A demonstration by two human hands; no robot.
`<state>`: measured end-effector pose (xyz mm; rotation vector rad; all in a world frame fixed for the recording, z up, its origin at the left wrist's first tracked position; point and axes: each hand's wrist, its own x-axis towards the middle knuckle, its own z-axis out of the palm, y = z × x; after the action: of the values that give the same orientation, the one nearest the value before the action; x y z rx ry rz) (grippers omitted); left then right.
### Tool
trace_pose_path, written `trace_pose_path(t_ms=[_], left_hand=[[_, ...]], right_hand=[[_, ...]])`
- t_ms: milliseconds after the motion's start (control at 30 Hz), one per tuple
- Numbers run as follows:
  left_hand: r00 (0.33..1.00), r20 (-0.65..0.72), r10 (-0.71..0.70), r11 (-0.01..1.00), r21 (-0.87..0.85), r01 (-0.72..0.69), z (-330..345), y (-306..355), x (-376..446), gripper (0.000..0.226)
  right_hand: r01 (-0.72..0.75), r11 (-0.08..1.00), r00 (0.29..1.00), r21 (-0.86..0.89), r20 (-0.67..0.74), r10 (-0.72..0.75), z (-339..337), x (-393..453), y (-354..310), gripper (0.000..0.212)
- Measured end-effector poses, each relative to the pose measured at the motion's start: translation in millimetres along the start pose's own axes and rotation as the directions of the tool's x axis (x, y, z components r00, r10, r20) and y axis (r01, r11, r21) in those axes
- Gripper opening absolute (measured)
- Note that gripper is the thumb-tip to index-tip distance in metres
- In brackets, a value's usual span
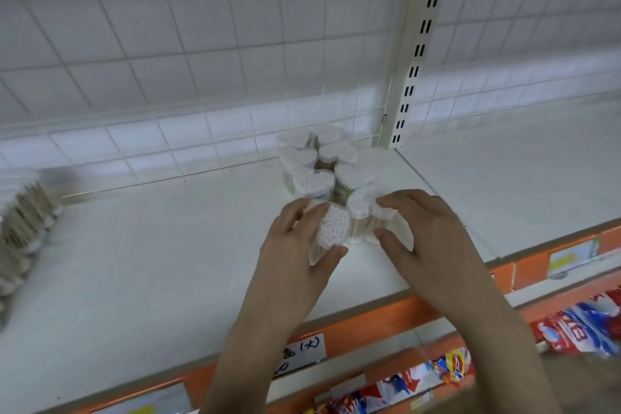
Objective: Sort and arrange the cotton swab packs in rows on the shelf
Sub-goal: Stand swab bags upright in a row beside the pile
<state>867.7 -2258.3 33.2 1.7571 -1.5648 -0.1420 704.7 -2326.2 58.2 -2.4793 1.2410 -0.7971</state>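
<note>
I am setting the front pair of heart-shaped cotton swab packs into place at the near end of the two rows I am building on the white shelf [168,245]. My left hand [295,245] grips the left front pack [331,228], fingers curled over its far edge and thumb hooked under its near point, so the pack sits tipped toward me rather than flat. My right hand [426,232] holds the right front pack [364,203], fingertips on its top and thumb pressed against its near side; whether that pack is fully down on the shelf I cannot tell, since my fingers cover its base. The standing rows of packs [319,161] run from my hands toward twelve o'clock, back to the wire grid panel [168,44] and just beside the slotted upright [416,54] at one o'clock. By my reckoning the next move calls for tipping the left pack upright, sliding both until they touch the packs behind them, and squaring them side by side. Both forearms come up from six o'clock over the orange shelf edge [369,316], wrists angled inward. At nine o'clock more packs [23,212] wait in a loose pile, blurred, well apart from the rows.
</note>
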Motion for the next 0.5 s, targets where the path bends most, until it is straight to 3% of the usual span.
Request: trace_pose_path(t_ms=[500], left_hand=[[0.994, -0.107, -0.035, 0.999, -0.021, 0.033, 15.6, -5.9, 10.8, 0.051]], right_hand=[[0.091, 0.996, 0.995, 0.018, 0.029, -0.091, 11.7, 25.3, 11.0, 0.024]])
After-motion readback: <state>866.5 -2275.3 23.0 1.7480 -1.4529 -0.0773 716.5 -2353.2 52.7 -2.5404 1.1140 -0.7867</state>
